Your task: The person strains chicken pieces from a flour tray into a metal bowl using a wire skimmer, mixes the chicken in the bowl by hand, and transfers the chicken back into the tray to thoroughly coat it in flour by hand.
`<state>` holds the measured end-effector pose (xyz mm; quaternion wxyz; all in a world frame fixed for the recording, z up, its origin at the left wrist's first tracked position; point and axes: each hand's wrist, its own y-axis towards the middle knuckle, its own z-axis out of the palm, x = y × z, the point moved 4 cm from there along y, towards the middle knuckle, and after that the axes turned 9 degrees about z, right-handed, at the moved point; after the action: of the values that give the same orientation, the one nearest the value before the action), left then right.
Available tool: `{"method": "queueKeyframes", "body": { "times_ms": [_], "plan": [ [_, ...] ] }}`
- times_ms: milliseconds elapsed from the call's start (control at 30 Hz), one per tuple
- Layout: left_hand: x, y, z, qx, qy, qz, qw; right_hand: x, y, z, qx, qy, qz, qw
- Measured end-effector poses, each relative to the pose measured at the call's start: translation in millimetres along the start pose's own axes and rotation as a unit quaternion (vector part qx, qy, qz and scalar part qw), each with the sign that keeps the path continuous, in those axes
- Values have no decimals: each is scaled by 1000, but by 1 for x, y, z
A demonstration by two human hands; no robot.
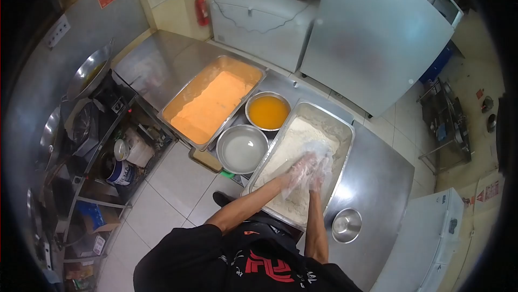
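Note:
Both hands wear clear plastic gloves and are together over a deep metal tray of white flour. My left hand reaches in from the left, at the middle of the tray. Close beside it on the right is my right hand. The loose, shiny plastic hides the fingers of both, and whether anything lies between them cannot be made out. Left of the tray stand a bowl of orange liquid and a bowl of cloudy, pale liquid.
A tray of orange powder is at the left of the steel table. A small metal bowl sits right of the flour tray. Shelves with pans and a tub line the left side. Freezers stand behind.

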<state>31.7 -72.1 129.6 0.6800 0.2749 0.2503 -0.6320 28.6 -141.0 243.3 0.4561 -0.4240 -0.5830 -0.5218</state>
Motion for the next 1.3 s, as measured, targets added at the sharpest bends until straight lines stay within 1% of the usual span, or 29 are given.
{"method": "queueKeyframes", "body": {
  "times_ms": [33, 67, 133, 167, 233, 267, 300, 333, 367, 433, 467, 500, 533, 567, 600, 667, 700, 767, 833, 900, 933, 967, 1000, 1033, 1067, 1100, 1133, 1233, 1300],
  "plan": [
    [13, 13, -26, 0, 1, 2, 1000, 8, -5, 0, 0, 2, -5, 1000],
    [28, 23, -54, -53, -66, -20, 996, 16, -13, 2, -3, -4, -12, 1000],
    [33, 8, -53, -109, -136, -50, 983, -2, -23, -2, -19, -26, 1, 999],
    [3, -7, -18, 44, 57, 52, 996, -35, -20, -14, -30, -41, 24, 998],
    [-15, -12, 7, 193, 247, 159, 936, -93, -3, -34, -43, -68, 64, 995],
    [-3, -8, -11, 24, 102, 50, 993, -101, 1, -38, -48, -81, 87, 992],
    [12, -8, -29, -146, -51, -61, 986, -107, 6, -40, -45, -80, 87, 992],
    [7, -9, -19, -178, -46, -74, 980, -110, 9, -42, -22, -123, 114, 986],
    [7, -15, -10, -180, -51, -76, 979, -114, 11, -48, 1, -170, 142, 975],
    [-11, -25, 23, 92, -18, 80, 992, -123, 11, -57, 43, -258, 200, 944],
    [-10, -9, 20, -8, -102, -87, 991, -130, 13, -59, 66, -299, 227, 924],
    [-10, -11, 15, -14, -105, -91, 990, -138, 13, -58, 81, -318, 246, 912],
    [-11, -11, -3, -41, -108, -48, 992, -146, 12, -57, 96, -337, 264, 899],
    [-16, -13, -15, -68, -111, -7, 991, -159, 15, -54, 92, -362, 203, 905],
    [-12, -18, -18, -76, -115, -11, 990, -172, 19, -54, 89, -389, 142, 906],
    [-38, -27, 3, -26, 108, 147, 983, -205, 26, -52, 76, -436, 19, 896],
    [-66, -33, 15, -33, 104, 140, 984, -205, 33, -53, 65, -452, 3, 890],
    [-148, -52, 34, 27, -186, -5, 982, -153, 55, -28, 52, -430, 69, 899],
    [-195, -79, 10, 2, -112, -1, 994, -88, 75, 17, 52, -331, 145, 931],
    [-224, -107, -32, -39, -169, -31, 984, -36, 89, 82, 103, -133, 196, 966],
    [-232, -121, -58, -49, -159, -24, 986, -20, 93, 116, 120, 9, 202, 972],
    [-239, -136, -83, -58, -149, -14, 987, -17, 101, 142, 168, 21, 233, 958],
    [-245, -150, -106, -91, -142, -27, 985, -23, 108, 167, 215, 35, 263, 940],
    [-251, -164, -126, -123, -134, -40, 983, -40, 115, 186, 212, 27, 272, 938],
    [-257, -176, -142, -126, -143, -45, 981, -61, 121, 207, 261, 18, 252, 932],
    [-259, -190, -160, -180, -130, -60, 973, -80, 127, 226, 311, 9, 231, 922],
    [-260, -203, -176, -234, -115, -74, 963, -96, 135, 241, 309, 2, 238, 921],
    [-255, -230, -207, -293, -142, -126, 937, -141, 150, 276, 316, -45, 296, 900],
    [-254, -234, -216, -318, -157, -159, 921, -159, 154, 292, 335, -129, 258, 897]
  ]
}}
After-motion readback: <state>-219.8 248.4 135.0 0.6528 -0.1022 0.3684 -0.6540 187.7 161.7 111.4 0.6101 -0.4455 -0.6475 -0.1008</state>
